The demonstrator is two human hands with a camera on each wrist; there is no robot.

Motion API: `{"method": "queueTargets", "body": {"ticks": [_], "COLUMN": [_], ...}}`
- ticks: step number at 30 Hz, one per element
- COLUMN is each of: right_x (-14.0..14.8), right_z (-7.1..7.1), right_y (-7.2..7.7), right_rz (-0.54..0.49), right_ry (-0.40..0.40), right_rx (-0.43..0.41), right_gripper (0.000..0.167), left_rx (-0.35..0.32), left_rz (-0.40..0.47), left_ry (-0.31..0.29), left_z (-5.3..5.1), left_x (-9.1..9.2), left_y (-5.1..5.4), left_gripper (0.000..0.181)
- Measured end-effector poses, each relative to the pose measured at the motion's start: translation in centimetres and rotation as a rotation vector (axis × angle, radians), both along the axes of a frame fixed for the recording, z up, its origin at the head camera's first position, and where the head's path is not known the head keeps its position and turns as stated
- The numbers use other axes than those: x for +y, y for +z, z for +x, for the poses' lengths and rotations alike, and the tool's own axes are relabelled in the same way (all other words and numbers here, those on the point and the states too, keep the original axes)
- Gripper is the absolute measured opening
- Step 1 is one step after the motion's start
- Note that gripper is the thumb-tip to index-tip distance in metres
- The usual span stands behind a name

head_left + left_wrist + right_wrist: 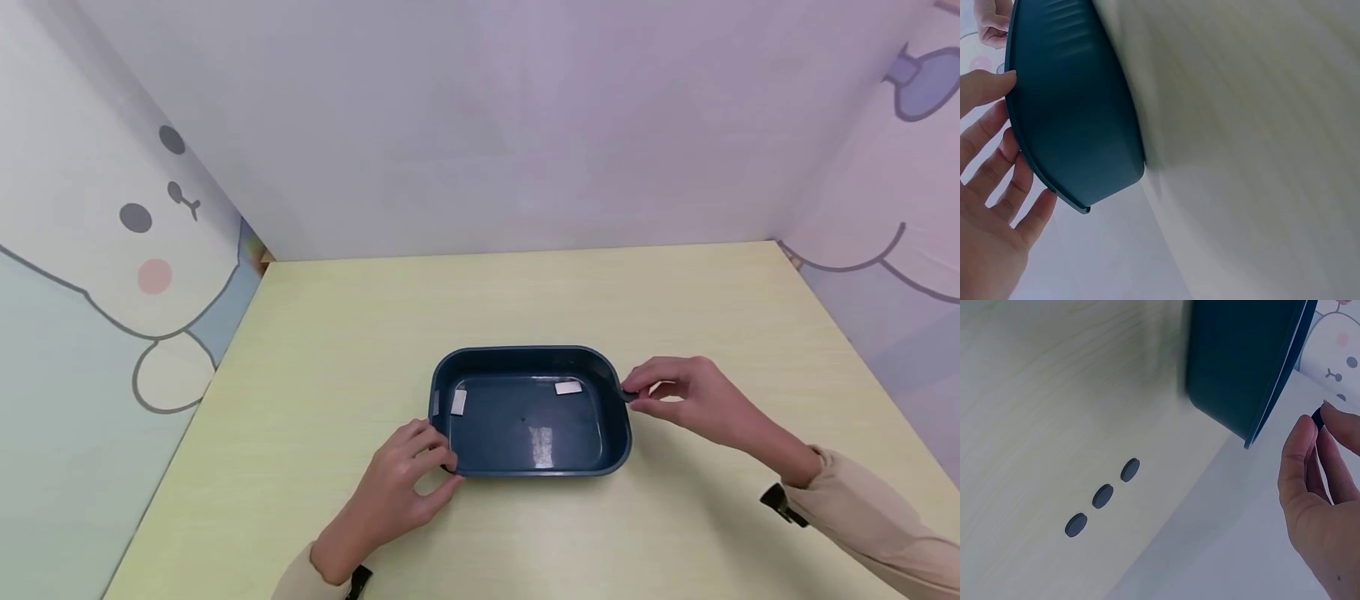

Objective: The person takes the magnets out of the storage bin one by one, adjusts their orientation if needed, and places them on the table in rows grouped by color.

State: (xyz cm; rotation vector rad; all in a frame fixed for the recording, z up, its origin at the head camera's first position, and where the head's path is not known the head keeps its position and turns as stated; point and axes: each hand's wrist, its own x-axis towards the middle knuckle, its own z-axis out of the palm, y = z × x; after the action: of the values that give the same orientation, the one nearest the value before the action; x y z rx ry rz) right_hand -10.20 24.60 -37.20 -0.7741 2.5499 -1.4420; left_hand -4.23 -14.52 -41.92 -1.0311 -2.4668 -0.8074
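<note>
A dark blue plastic basin [495, 429] with rounded corners stands on the table in front of me. My left hand [408, 479] grips its near left corner, with thumb and fingers at the rim; the left wrist view shows the fingertips along that rim [1019, 134]. My right hand [686, 396] pinches a small dark disc [1317, 418] between thumb and fingers, beside the basin's right rim. Inside the basin lie two small white rectangles [567, 387], one at the left and one at the far right. In the right wrist view, three dark discs lie in a row on the tabletop, one nearest the basin [1130, 470].
The pale wooden table [337, 333] stretches around the basin on every side. A whitish wall [487, 125] rises at its far edge, and panels with cartoon animals flank it left and right. Dark straps sit at both beige sleeves [862, 508].
</note>
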Motion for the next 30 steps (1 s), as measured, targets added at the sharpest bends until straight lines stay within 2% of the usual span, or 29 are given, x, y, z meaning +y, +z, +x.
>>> {"method": "queueTargets", "body": {"ticks": [30], "right_x": [2.4], "right_z": [0.0], "right_y": [-0.2], "right_rz": [0.011], "right_ry": [-0.063], "right_rx": [-0.005], "right_gripper": [0.022], "left_rx": [0.015], "left_rz": [0.023], "left_ry": [-0.012], "left_z": [0.0], "left_x": [0.0], "left_y": [-0.1], "left_gripper": [0.019]}}
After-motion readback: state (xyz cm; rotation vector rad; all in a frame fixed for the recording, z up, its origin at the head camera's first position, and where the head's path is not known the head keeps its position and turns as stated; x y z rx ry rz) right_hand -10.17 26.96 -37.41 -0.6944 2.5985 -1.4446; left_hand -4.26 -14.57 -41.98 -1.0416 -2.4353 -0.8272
